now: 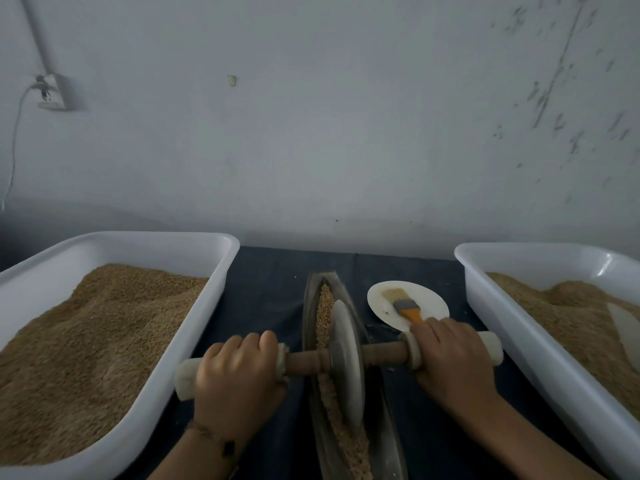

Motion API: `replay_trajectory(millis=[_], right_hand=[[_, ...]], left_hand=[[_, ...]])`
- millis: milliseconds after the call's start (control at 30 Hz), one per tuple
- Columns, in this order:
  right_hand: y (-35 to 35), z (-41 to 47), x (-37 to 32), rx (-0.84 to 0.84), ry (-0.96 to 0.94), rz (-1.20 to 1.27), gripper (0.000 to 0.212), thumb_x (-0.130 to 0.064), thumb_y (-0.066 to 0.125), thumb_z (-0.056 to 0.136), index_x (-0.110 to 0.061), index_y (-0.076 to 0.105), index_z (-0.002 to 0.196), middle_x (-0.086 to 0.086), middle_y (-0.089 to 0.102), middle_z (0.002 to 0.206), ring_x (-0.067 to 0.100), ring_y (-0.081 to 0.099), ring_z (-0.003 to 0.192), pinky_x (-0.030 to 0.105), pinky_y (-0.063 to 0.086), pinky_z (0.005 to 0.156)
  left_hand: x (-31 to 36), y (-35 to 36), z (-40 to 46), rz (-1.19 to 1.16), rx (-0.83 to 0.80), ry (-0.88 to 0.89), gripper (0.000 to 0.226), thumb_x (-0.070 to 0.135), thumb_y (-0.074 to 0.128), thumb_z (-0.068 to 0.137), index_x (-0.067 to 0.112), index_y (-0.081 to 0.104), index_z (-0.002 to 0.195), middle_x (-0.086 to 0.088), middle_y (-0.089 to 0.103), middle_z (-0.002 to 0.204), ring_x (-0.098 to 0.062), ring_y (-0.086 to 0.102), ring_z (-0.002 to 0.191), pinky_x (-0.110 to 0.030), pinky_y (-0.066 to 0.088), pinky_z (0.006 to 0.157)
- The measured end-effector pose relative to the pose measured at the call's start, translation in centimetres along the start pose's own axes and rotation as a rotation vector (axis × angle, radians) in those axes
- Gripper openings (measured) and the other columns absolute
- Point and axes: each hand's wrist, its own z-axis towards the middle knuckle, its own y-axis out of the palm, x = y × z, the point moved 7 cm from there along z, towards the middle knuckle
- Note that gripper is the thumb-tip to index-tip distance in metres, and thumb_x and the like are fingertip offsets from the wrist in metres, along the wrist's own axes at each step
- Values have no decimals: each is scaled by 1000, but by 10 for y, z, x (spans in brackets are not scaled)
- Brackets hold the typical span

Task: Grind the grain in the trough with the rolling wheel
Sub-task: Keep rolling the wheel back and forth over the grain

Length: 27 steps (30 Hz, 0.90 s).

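A long, narrow dark trough point(313, 299) lies lengthwise on the table, filled with tan grain point(325, 306). A grey disc-shaped rolling wheel point(346, 358) stands upright in its groove about midway along. A wooden axle point(384, 353) runs through the wheel with pale handles at both ends. My left hand point(239, 375) grips the left handle. My right hand point(450, 362) grips the right handle. Grain shows in the trough both beyond and in front of the wheel.
A white tub point(214, 289) of grain stands to the left, another white tub point(485, 306) of grain to the right. A white plate point(381, 299) with an orange-handled brush point(405, 306) lies behind my right hand. A dark cloth point(270, 289) covers the table; a wall rises behind.
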Motion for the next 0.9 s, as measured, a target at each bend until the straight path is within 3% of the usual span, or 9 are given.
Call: replay_trajectory(millis=[100,167,233,300,367,500,667,800,900], right_hand=[[25,20,10,-217,59,-16,27,-17,81,53,-15,64,74,-1,60,63,21,55,55,30,38,51],[45,28,20,-430,114,-38,24,-24,69,63,-22,63,86,-5,63,76,19,59,70,30,39,57],[59,38,28,-532,165,3,16,-27,59,68,-28,56,84,-8,60,78,18,57,74,29,33,57],[66,48,31,-569,194,43,9,-30,56,70,-29,50,77,-9,53,70,18,50,68,30,27,54],[70,55,32,-598,204,57,10,-30,56,71,-29,47,75,-10,48,67,16,45,64,30,25,53],[63,55,28,-564,216,72,8,-28,58,74,-27,52,78,-8,55,73,16,51,69,31,35,57],[33,24,14,-470,126,-29,31,-24,69,72,-25,59,102,-6,64,94,17,59,84,33,46,72],[-5,-2,0,-296,80,28,48,-8,89,37,-19,61,74,-2,58,64,17,54,54,32,43,46],[-22,-13,-1,-239,35,53,48,-7,89,34,-21,59,68,-5,55,60,14,50,49,26,36,46]], left_hand=[[-5,16,17,-11,-105,-32,31,15,78,46,14,46,49,0,44,41,-20,41,33,-25,33,39],[-8,24,28,-7,-141,-59,34,12,79,42,14,46,48,-2,43,40,-20,40,32,-23,30,41],[-11,35,37,-7,-156,-69,35,12,80,41,14,45,47,-2,43,39,-19,39,32,-22,28,42],[-15,46,43,12,-208,-95,35,19,80,47,16,45,51,1,44,43,-18,41,36,-22,28,45],[-20,56,47,75,-244,-132,29,33,70,67,21,43,63,6,45,55,-13,42,48,-23,29,51],[-22,54,47,81,-251,-162,26,41,57,79,24,38,71,9,42,63,-11,40,57,-25,29,56],[-10,25,29,-8,-284,-59,42,23,89,39,15,50,53,0,47,44,-17,44,36,-24,32,41],[0,-4,7,-27,-231,19,43,26,89,33,17,52,54,2,48,45,-16,44,36,-25,36,39],[8,-20,-10,-41,-165,45,40,22,83,32,17,50,55,1,46,46,-19,44,37,-29,35,39]])
